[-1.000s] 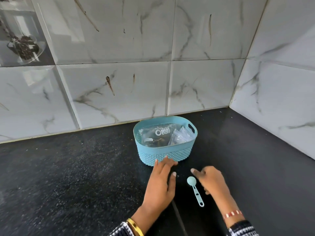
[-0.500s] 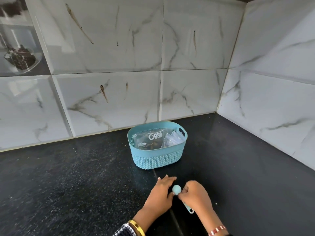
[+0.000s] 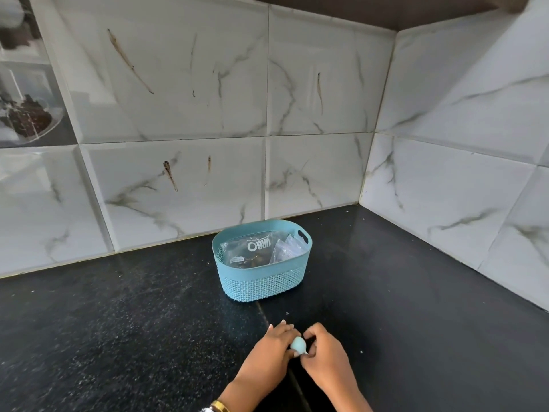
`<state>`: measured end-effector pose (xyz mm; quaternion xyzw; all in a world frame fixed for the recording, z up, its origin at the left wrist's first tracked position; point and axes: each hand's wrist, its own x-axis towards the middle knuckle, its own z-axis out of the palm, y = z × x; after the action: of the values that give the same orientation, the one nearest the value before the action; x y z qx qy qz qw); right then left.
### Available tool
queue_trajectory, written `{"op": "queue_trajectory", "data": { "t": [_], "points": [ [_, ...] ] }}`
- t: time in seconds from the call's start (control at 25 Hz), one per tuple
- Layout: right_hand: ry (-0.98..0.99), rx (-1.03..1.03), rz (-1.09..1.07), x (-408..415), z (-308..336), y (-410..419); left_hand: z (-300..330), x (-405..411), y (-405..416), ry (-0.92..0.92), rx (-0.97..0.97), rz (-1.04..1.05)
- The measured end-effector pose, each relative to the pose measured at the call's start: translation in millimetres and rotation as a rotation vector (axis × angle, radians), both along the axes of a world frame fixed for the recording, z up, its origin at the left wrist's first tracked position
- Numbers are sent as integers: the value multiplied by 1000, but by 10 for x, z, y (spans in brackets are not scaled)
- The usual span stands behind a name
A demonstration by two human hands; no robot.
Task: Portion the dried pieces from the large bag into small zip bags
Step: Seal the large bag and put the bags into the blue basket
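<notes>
- Your right hand (image 3: 325,353) grips the blue scoop (image 3: 298,344); your left hand (image 3: 274,347) lies flat on the surface (image 3: 118,322), touching it.
- Beyond your 2 hands, the basket (image 3: 263,285) holds the large bag (image 3: 249,252) and small zip bags (image 3: 286,248).

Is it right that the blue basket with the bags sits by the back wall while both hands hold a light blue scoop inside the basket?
Not quite. The hands are not inside the basket; they are well in front of it, over the black counter. The head view shows the right hand gripping the scoop with the left hand touching it. The basket does hold the bags and sits by the back wall.
</notes>
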<state>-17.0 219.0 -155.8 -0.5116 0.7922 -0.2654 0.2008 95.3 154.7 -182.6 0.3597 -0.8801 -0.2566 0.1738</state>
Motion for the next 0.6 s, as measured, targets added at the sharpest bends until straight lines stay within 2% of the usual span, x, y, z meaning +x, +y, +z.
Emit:
{"op": "queue_trajectory", "data": {
  "t": [0.32,0.48,0.6],
  "points": [
    [138,-139,67,-11,62,48,137,47,44,111,-91,79],
    [326,-134,125,-9,219,-23,268,57,34,117,-133,150],
    [391,-147,195,-42,347,-90,356,66,34,143,-150,194]
  ]
}}
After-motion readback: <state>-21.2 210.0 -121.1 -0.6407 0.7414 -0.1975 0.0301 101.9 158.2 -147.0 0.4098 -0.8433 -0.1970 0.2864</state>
